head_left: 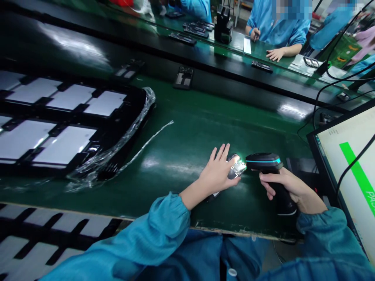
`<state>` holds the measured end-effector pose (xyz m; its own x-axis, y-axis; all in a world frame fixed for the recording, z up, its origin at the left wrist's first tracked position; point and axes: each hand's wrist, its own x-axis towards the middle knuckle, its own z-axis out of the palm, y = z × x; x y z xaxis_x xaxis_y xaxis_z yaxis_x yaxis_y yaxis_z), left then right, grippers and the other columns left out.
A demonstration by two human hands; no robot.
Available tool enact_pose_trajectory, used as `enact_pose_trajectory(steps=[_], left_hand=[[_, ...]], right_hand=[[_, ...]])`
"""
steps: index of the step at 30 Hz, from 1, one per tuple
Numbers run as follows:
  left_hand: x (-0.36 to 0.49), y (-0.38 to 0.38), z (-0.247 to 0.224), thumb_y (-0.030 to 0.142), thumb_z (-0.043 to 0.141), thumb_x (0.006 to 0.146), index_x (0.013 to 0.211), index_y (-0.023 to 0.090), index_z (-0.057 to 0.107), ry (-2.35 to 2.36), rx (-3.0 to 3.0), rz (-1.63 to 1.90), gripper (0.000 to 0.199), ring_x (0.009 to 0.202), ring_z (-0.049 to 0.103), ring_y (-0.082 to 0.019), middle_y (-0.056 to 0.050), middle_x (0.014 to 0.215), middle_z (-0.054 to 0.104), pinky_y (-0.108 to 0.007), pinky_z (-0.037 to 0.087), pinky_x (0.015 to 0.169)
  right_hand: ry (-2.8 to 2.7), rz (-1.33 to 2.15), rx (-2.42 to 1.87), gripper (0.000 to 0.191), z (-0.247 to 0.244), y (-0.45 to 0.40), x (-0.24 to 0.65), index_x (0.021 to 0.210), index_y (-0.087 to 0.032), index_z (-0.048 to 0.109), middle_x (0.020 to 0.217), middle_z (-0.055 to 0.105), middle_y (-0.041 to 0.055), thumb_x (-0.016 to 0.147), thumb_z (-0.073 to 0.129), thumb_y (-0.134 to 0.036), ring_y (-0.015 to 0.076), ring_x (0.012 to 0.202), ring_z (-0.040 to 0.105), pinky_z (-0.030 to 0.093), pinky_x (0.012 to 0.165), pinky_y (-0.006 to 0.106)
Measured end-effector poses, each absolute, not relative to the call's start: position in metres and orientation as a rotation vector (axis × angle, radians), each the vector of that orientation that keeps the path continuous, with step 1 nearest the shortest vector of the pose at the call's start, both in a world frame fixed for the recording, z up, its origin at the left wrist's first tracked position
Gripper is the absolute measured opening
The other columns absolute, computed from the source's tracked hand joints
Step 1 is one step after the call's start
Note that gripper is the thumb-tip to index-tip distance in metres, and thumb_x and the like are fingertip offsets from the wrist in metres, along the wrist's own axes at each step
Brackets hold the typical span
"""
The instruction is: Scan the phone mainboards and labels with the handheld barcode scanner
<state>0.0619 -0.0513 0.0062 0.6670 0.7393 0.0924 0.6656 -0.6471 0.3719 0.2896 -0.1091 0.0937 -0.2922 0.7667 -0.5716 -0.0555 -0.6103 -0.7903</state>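
On the green table, my left hand (pixel 218 170) rests with spread fingers over a small phone-like device (pixel 237 167), covering part of it. Bright light falls on the uncovered end, where metal parts and circuitry show. My right hand (pixel 285 183) is wrapped round the grip of a black handheld scanner (pixel 263 161) with a blue stripe. The scanner's head points left at the device, a small gap away from it.
A black tray (pixel 79 121) of pale rectangles, edged with clear plastic wrap, lies at the left. A monitor (pixel 348 156) stands at the right, with black cables near it. Devices (pixel 184 77) lie beyond the table, where a person (pixel 278 29) in blue sits.
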Motion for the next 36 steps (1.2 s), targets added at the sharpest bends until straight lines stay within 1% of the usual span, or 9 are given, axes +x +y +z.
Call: enact_pose_trajectory(steps=[5, 7, 9, 11, 14, 17, 24, 29, 36], left_hand=[[0.062, -0.051, 0.007, 0.059, 0.067, 0.080, 0.139, 0.019, 0.049, 1.121, 2.586, 0.303, 0.074, 0.151, 0.014, -0.041, -0.022, 0.163, 0.018, -0.060, 0.017, 0.120], [0.062, -0.051, 0.007, 0.059, 0.067, 0.080, 0.139, 0.019, 0.050, 1.118, 2.586, 0.291, 0.074, 0.151, 0.014, -0.042, -0.022, 0.163, 0.018, -0.060, 0.017, 0.120], [0.062, -0.050, 0.007, 0.058, 0.067, 0.079, 0.140, 0.019, 0.049, 1.121, 2.584, 0.282, 0.074, 0.151, 0.013, -0.042, -0.021, 0.164, 0.018, -0.061, 0.016, 0.120], [0.063, -0.050, 0.007, 0.057, 0.067, 0.080, 0.140, 0.019, 0.049, 1.119, 2.583, 0.271, 0.074, 0.151, 0.013, -0.042, -0.021, 0.164, 0.017, -0.061, 0.016, 0.120], [0.063, -0.050, 0.008, 0.057, 0.066, 0.080, 0.141, 0.019, 0.048, 1.121, 2.587, 0.249, 0.074, 0.151, 0.012, -0.042, -0.022, 0.163, 0.017, -0.061, 0.016, 0.120], [0.063, -0.050, 0.008, 0.057, 0.066, 0.080, 0.142, 0.019, 0.047, 1.126, 2.590, 0.228, 0.074, 0.151, 0.012, -0.042, -0.022, 0.163, 0.017, -0.061, 0.015, 0.120], [0.063, -0.051, 0.009, 0.054, 0.067, 0.080, 0.142, 0.020, 0.046, 1.141, 2.598, 0.201, 0.074, 0.151, 0.012, -0.042, -0.019, 0.164, 0.016, -0.061, 0.015, 0.121], [0.064, -0.051, 0.013, 0.052, 0.067, 0.080, 0.142, 0.020, 0.046, 1.148, 2.596, 0.157, 0.073, 0.151, 0.013, -0.042, -0.021, 0.164, 0.017, -0.061, 0.016, 0.120], [0.060, -0.047, 0.022, 0.039, 0.067, 0.079, 0.146, 0.023, 0.041, 1.063, 2.635, 0.095, 0.074, 0.151, 0.012, -0.041, -0.020, 0.165, 0.014, -0.060, 0.017, 0.120]], right_hand=[[-0.900, 1.949, -1.362, 0.027, 0.090, -0.112, 0.292, 0.065, -0.014, 0.061, 0.053, 0.054, -0.0042, 0.084, 0.072, -0.029, 0.0073, 0.040, 0.050, 0.055, 0.044, 0.022], [-0.889, 1.942, -1.347, 0.016, 0.090, -0.113, 0.293, 0.081, -0.014, 0.066, 0.053, 0.054, -0.0052, 0.083, 0.073, -0.029, 0.0077, 0.040, 0.049, 0.055, 0.044, 0.022], [-0.870, 1.938, -1.335, 0.024, 0.089, -0.113, 0.293, 0.101, -0.016, 0.065, 0.053, 0.055, -0.0064, 0.082, 0.074, -0.028, 0.0082, 0.039, 0.049, 0.055, 0.043, 0.023], [-0.859, 1.942, -1.328, 0.031, 0.088, -0.113, 0.295, 0.108, -0.016, 0.064, 0.054, 0.056, -0.0066, 0.081, 0.075, -0.027, 0.0084, 0.039, 0.049, 0.055, 0.043, 0.023], [-0.867, 1.955, -1.319, 0.018, 0.084, -0.113, 0.297, 0.084, -0.014, 0.066, 0.054, 0.055, -0.0050, 0.080, 0.075, -0.029, 0.0078, 0.040, 0.049, 0.055, 0.043, 0.023], [-0.877, 1.961, -1.293, 0.027, 0.081, -0.114, 0.298, 0.064, -0.014, 0.061, 0.053, 0.054, -0.0042, 0.079, 0.076, -0.029, 0.0070, 0.040, 0.048, 0.055, 0.043, 0.023], [-0.831, 1.960, -1.249, 0.020, 0.077, -0.116, 0.299, 0.076, -0.013, 0.066, 0.052, 0.055, -0.0049, 0.076, 0.078, -0.029, 0.0074, 0.039, 0.048, 0.055, 0.041, 0.022], [-0.820, 1.980, -1.207, 0.026, 0.073, -0.116, 0.302, 0.098, -0.014, 0.068, 0.052, 0.056, -0.0059, 0.077, 0.077, -0.027, 0.0078, 0.038, 0.048, 0.055, 0.041, 0.023], [-0.832, 2.010, -1.220, 0.018, 0.069, -0.111, 0.299, 0.083, -0.013, 0.068, 0.051, 0.056, -0.0051, 0.077, 0.076, -0.027, 0.0077, 0.039, 0.048, 0.055, 0.041, 0.023]])
